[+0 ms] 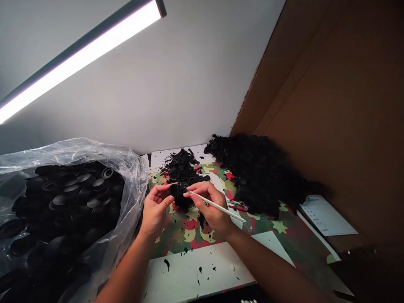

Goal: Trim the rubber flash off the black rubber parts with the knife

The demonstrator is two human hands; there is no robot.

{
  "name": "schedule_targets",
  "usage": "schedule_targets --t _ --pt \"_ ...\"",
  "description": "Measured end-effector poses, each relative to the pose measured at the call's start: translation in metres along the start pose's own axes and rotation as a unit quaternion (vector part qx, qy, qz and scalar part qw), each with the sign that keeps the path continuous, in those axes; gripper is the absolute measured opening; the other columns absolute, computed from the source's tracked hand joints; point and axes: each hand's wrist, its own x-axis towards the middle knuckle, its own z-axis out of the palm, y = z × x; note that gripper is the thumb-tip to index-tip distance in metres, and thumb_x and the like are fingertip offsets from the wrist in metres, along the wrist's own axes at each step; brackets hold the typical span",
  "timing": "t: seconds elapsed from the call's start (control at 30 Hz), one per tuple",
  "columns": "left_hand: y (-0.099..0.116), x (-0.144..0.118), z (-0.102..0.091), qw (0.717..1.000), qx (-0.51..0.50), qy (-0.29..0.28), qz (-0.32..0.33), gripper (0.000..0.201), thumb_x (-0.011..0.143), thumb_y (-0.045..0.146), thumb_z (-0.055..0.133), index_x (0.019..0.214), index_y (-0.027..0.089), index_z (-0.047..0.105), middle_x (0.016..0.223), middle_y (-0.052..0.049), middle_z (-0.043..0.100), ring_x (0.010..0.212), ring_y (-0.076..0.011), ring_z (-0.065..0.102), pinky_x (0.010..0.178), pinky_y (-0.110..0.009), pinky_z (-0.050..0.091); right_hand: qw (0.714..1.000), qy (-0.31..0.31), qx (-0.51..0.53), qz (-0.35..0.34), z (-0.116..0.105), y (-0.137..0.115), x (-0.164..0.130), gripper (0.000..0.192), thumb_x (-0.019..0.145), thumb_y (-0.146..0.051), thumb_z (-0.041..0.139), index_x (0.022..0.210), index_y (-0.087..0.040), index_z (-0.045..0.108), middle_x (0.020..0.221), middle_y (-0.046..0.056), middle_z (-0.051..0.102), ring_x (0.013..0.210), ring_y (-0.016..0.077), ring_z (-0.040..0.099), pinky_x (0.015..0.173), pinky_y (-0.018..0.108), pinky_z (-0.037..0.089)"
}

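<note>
1. A person's left hand (157, 205) pinches a small black rubber part (175, 192) between thumb and fingertips, holding it in the air above the star-patterned mat (189, 230).
2. The right hand (211, 205) is closed around a thin white pointed tool (217, 205), held like a pen; its tip meets the black rubber part while its long end slants away over the mat toward the person's right.
3. Beyond the mat's far edge, just behind the two hands, lies a heap of black rubber trimmings (180, 166), with loose flecks scattered across the mat itself.
4. At the mat's far right corner, a larger mound of black rubber parts (261, 172) rests against a brown cardboard wall (334, 105).
5. Left of the mat, a clear plastic bag (94, 152) stands open, filled with black round rubber caps (72, 193).
6. Right of the mat, beside the large mound, lies a printed white sheet (328, 216).
7. On the near side of the mat, white boards (202, 269) are dotted with black shavings.
8. High above the mat, a lit strip lamp (78, 52) runs across the pale wall.
</note>
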Motion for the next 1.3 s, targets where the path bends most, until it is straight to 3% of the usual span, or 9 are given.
schedule_targets --t 0.3,0.5,0.67,0.8,0.93,1.03,1.13,1.23,1.3 --pt "0.001 -0.005 -0.001 0.996 0.073 -0.037 0.046 0.032 0.063 0.03 0.09 0.088 0.018 0.074 0.098 -0.009 0.079 0.088 -0.0231 0.074 0.078 -0.033 0.059 0.993 -0.057 -0.092 -0.051 -0.003 0.0 0.0 0.01 0.094 -0.023 0.059 0.084 -0.023 0.06 0.112 0.006 0.075 0.099 0.0212 0.071 0.088 0.036 0.055" --pt "0.0 -0.005 0.004 0.995 0.064 -0.035 0.071 0.033 0.06 0.033 0.092 0.081 0.018 0.071 0.093 -0.008 0.077 0.093 -0.0243 0.073 0.084 -0.035 0.059 0.989 0.004 -0.148 -0.027 0.001 0.01 0.004 0.013 0.098 -0.026 0.051 0.091 -0.025 0.063 0.101 0.004 0.077 0.089 0.0206 0.073 0.079 0.034 0.057" --pt "-0.002 -0.006 0.004 0.997 0.046 -0.035 0.057 0.043 0.061 0.032 0.092 0.096 0.022 0.071 0.091 -0.003 0.072 0.081 -0.0167 0.069 0.07 -0.025 0.057 0.98 0.007 -0.196 -0.012 -0.006 0.024 0.013 0.013 0.097 -0.024 0.049 0.091 -0.024 0.061 0.092 0.005 0.076 0.08 0.0209 0.072 0.069 0.031 0.054" --pt "0.001 -0.006 0.001 0.998 0.025 -0.018 0.054 0.044 0.064 0.042 0.09 0.098 0.021 0.072 0.094 -0.003 0.07 0.084 -0.0159 0.068 0.077 -0.026 0.055 0.967 0.06 -0.247 0.004 -0.027 0.038 0.026 0.013 0.093 -0.023 0.049 0.084 -0.024 0.058 0.087 0.006 0.075 0.074 0.0217 0.07 0.067 0.032 0.051" --pt "0.0 -0.001 0.0 1.0 0.01 -0.003 -0.006 0.048 0.057 0.05 0.092 0.084 0.017 0.071 0.083 -0.003 0.069 0.074 -0.0144 0.065 0.067 -0.024 0.055 0.978 0.024 -0.205 -0.012 -0.036 0.037 0.032 0.018 0.087 -0.024 0.055 0.07 -0.024 0.051 0.104 0.008 0.074 0.098 0.0252 0.07 0.084 0.039 0.053" --pt "-0.003 0.001 0.001 0.999 -0.009 0.001 -0.041 0.046 0.056 0.049 0.093 0.072 0.017 0.064 0.072 0.001 0.065 0.063 -0.0105 0.06 0.058 -0.021 0.052 0.988 -0.016 -0.143 -0.056 -0.025 0.028 0.026 0.013 0.09 -0.018 0.049 0.082 -0.023 0.057 0.123 0.01 0.069 0.117 0.0253 0.064 0.099 0.045 0.049" --pt "-0.004 0.0 0.003 0.999 -0.01 0.018 -0.046 0.046 0.058 0.048 0.092 0.068 0.017 0.06 0.075 0.001 0.064 0.064 -0.0098 0.061 0.058 -0.02 0.051 0.99 -0.071 -0.103 -0.058 -0.008 0.019 0.014 0.024 0.097 -0.016 0.04 0.107 -0.024 0.059 0.125 0.01 0.068 0.116 0.0218 0.064 0.098 0.041 0.051" --pt "-0.003 -0.004 0.006 0.999 0.011 0.04 -0.018 0.042 0.061 0.044 0.091 0.085 0.019 0.068 0.083 0.001 0.066 0.066 -0.0099 0.063 0.059 -0.019 0.052 0.982 -0.116 -0.143 -0.045 0.008 0.019 0.004 0.029 0.097 -0.022 0.049 0.126 -0.023 0.053 0.121 0.01 0.068 0.108 0.0225 0.065 0.092 0.039 0.053" --pt "-0.002 -0.006 0.007 0.999 0.028 0.041 0.002 0.045 0.066 0.043 0.088 0.102 0.023 0.071 0.085 0.002 0.067 0.064 -0.0091 0.062 0.058 -0.019 0.052 0.972 -0.117 -0.195 -0.06 0.015 0.02 0.001 0.037 0.093 -0.024 0.059 0.128 -0.021 0.051 0.118 0.012 0.067 0.104 0.0248 0.064 0.089 0.04 0.052"
